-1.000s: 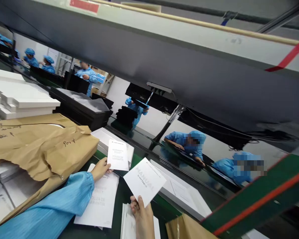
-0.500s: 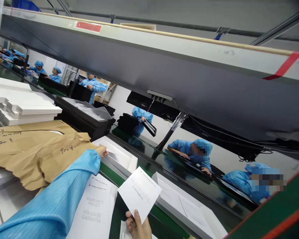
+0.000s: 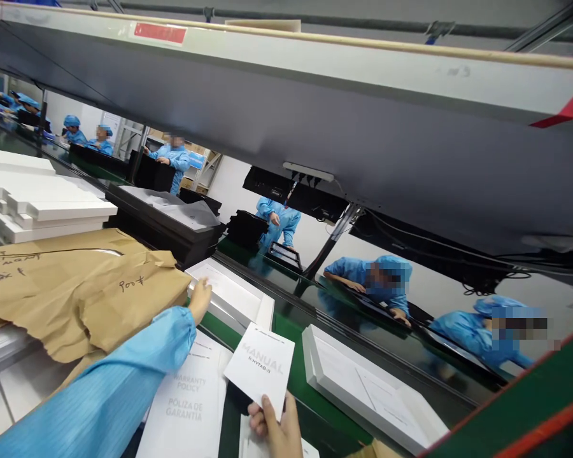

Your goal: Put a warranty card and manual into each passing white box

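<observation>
My left hand [image 3: 200, 300], in a blue sleeve, is closed over the near left edge of an open shallow white box [image 3: 239, 294]. Its fingertips are small and partly hidden inside the rim. Between the fingers and thumb of my right hand [image 3: 277, 425] is a white booklet [image 3: 261, 366] printed "MANUAL" and "HYTAB", held tilted by its lower corner. A stack of white warranty leaflets [image 3: 185, 407] reading "WARRANTY POLICY" lies left of the booklet. More white paper items [image 3: 247, 439] sit beneath my right hand, mostly covered by it.
A second open white box [image 3: 372, 388] lies on the green belt [image 3: 289, 343] at right. Torn brown paper [image 3: 90, 292] covers things at left, near stacked white boxes [image 3: 52, 197] and black trays [image 3: 165, 222]. A low shelf [image 3: 286, 121] hangs overhead. Co-workers in blue sit or stand across the line.
The booklet has turned more upright in my right hand and its title shows clearly. My left hand has drawn slightly nearer along the box edge. Both boxes appear slightly further right.
</observation>
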A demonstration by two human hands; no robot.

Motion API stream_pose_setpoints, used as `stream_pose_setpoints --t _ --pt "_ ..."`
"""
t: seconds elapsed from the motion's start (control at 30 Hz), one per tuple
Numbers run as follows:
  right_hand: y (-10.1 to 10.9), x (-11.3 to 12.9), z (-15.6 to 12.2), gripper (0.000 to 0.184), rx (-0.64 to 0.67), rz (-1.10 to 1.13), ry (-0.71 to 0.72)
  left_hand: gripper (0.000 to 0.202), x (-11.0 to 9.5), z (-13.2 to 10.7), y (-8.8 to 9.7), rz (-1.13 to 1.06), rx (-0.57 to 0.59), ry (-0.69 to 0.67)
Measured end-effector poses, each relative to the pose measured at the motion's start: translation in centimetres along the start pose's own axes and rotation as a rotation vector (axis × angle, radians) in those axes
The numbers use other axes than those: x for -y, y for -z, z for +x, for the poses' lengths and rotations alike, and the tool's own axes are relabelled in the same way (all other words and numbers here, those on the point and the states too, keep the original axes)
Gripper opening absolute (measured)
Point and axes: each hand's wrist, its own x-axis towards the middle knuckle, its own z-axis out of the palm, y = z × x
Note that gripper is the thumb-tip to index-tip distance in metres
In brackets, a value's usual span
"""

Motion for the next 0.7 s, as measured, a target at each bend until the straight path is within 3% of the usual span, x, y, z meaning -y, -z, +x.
stream_pose_setpoints --t 0.17,0.27,0.37,0.5,0.7 --pt "0.4 4.1 3.1 0.046 0.109 -0.064 0.032 0.016 1.3 -5.8 1.6 0.194 0.249 -0.146" --pt "-0.6 5.8 7.1 0.036 0.133 -0.23 0.085 0.023 2.5 -8.1 3.3 0.62 0.207 -0.274" --pt "-2.4 6.1 11.4 0.026 0.071 -0.474 0.059 0.027 3.4 -8.9 4.3 0.86 0.134 -0.297" --pt "-4.1 5.4 15.4 0.025 -0.001 -0.75 -0.026 0.029 3.9 -8.9 4.2 0.9 0.165 -0.314" --pt "-4.7 4.7 15.8 0.026 -0.091 -1.21 -0.055 0.029 4.0 -8.6 3.9 0.876 0.212 -0.274"
